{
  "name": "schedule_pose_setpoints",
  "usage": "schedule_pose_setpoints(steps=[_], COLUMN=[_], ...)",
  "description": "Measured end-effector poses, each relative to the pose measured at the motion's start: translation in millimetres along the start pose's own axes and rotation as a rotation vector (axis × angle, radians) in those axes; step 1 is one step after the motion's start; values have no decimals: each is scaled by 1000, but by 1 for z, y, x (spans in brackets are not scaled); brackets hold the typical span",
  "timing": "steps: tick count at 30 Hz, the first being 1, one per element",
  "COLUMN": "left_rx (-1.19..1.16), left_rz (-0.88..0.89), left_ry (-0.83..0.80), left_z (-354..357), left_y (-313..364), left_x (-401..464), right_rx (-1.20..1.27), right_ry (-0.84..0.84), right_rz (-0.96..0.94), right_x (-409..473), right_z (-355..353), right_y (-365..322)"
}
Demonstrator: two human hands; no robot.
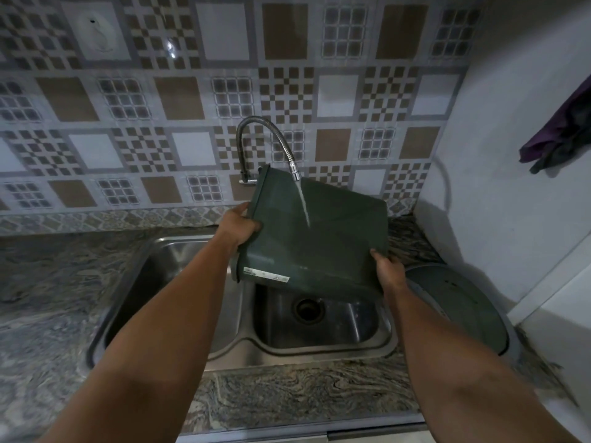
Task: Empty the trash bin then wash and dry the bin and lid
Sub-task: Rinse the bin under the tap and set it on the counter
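1. Evidently emptied, the bin [307,238] tilts over the sink [319,346] under tap water [303,203] — left hand [238,227] and right hand [388,271] fingers curled on its edges.
2. Left: lid [463,308], at 4 o'clock on the surface — washing, drying.

Dark green bin [307,238] — tipped on its side above the right basin of the sink [243,350], white label strip low on its wall, tap water striking its upper face — matching round lid [460,311] lying at the sink's right edge.
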State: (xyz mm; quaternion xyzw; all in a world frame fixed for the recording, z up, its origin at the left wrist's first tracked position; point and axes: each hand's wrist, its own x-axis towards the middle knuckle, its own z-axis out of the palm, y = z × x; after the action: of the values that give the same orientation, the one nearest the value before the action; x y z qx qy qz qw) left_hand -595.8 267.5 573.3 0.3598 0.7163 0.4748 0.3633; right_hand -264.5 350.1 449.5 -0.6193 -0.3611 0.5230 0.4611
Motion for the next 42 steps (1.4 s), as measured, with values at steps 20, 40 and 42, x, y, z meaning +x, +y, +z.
schedule_pose_setpoints(steps=[20,40,42], left_rx=[-32,39,9], left_rz=[-79,140,117], left_ry=[-311,-56,-14], left_z=[-13,17,20], left_y=[-8,5,10], left_x=[-17,-22,-20], right_rx=[45,130,39], right_ry=[59,63,51], right_rz=[71,56,57], right_x=[-14,-18,-14], right_z=[-5,-20,-20], right_y=[-38,-43,-39])
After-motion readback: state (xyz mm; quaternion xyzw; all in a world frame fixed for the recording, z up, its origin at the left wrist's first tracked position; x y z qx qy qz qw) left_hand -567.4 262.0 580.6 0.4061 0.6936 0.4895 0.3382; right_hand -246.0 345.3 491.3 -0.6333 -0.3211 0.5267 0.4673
